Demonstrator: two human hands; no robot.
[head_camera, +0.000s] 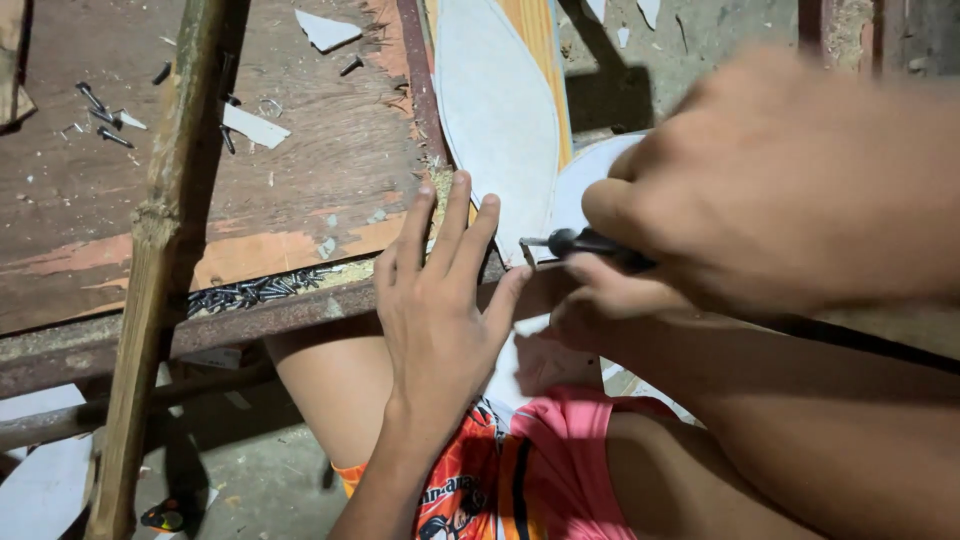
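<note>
My left hand (440, 290) lies flat with fingers spread on the edge of a worn wooden board (300, 180), pressing down a white curved sheet piece (495, 110). My right hand (770, 190), blurred and close to the camera, grips a thin black-handled cutting tool (590, 243) whose metal tip touches the white sheet just right of my left fingertips. A second rounded white piece (580, 185) lies under the tool.
A bamboo pole (160, 250) leans across the left. Dark nails (255, 292) lie heaped along the board's front edge, with more nails (100, 110) and white offcuts (255, 127) further back. A rusty metal bar (250, 325) runs below the board. My knees and pink-orange shorts (520, 470) are underneath.
</note>
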